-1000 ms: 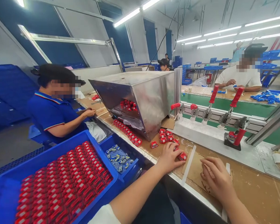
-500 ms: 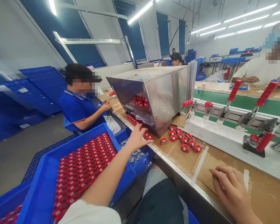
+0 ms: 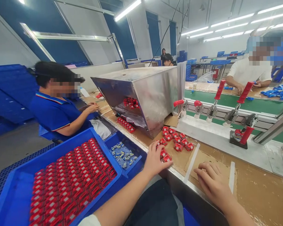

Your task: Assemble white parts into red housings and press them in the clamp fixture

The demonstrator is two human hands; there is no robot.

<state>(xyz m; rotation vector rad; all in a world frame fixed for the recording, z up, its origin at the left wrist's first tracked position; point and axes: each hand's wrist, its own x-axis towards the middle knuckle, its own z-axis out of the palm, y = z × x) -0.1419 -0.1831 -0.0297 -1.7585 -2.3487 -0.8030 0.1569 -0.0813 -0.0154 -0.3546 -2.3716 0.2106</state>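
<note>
Head view: the left hand (image 3: 154,160) curls round a short row of red plastic housings (image 3: 166,158) at the worktop's (image 3: 261,194) near edge, thumb and fingers bracketing it. They look light, stiff and smooth, likely to slide apart; outer end walls suit gripping. The right hand (image 3: 209,177) half-curls above cardboard (image 3: 206,156); whether it holds anything, I cannot tell.

Rows of parts (image 3: 73,179) are lying in a large bin (image 3: 11,194) at left, a small bin (image 3: 134,147) of pieces (image 3: 124,153) sitting just right of it. Atop the table (image 3: 261,194), a line of parts (image 3: 125,124) is lying before a box (image 3: 155,100). Loose parts (image 3: 179,141) are lying between the box and cardboard (image 3: 207,157), the worker's left hand (image 3: 154,158) resting at their near side. The right hand (image 3: 211,179) is extending over the cardboard, clamps (image 3: 246,92) standing behind.
</note>
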